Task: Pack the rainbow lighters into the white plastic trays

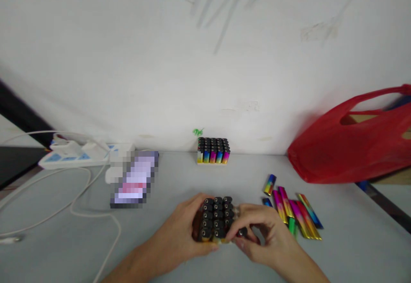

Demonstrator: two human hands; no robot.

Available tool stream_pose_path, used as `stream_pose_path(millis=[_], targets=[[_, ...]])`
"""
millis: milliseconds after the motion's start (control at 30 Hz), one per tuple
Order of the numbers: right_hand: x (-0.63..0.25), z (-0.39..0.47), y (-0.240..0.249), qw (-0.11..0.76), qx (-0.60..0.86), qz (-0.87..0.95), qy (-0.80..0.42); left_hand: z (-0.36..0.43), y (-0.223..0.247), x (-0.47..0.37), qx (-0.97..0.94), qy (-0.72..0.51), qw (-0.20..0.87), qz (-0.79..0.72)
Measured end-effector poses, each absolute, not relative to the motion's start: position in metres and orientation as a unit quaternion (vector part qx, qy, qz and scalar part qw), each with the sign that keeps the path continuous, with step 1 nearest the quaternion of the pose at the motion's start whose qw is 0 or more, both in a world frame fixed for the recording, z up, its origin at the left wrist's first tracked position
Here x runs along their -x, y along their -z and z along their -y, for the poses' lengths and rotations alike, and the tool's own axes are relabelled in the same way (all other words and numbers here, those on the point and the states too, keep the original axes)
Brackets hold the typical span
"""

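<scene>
Close in front of me, my left hand (pixel 178 231) is wrapped round the left side of a block of lighters (pixel 217 214), whose black tops stand in rows facing up. At the block's near right corner is my right hand (pixel 265 231), its thumb and fingers closed on a single lighter (pixel 242 232). Only that lighter's black top shows; its body is hidden by the fingers. Whether it stands inside the block or just beside it, I cannot tell. Several loose shiny coloured sleeves (pixel 282 204) lie to the right of my right hand.
A second block of lighters (pixel 213 156) in a white tray stands against the wall. On the left are a phone (pixel 136 178), a power strip (pixel 77 156) and loose white cables (pixel 72 206). A red bag (pixel 349 146) rests at the back right of the grey table (pixel 180 180).
</scene>
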State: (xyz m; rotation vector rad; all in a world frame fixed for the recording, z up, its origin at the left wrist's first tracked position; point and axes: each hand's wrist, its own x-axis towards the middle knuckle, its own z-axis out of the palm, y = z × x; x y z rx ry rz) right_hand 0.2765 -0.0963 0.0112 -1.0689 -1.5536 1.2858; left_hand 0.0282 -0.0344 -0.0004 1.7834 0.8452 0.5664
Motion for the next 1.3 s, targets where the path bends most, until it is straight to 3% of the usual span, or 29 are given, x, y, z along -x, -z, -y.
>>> stream_pose_path(millis=[1300], targets=[[-0.2723,0.0984,-0.0090,0.390,0.470,0.616,-0.498,0.0347,-0.0015,-0.0290,-0.747,-0.230,0.513,-0.355]])
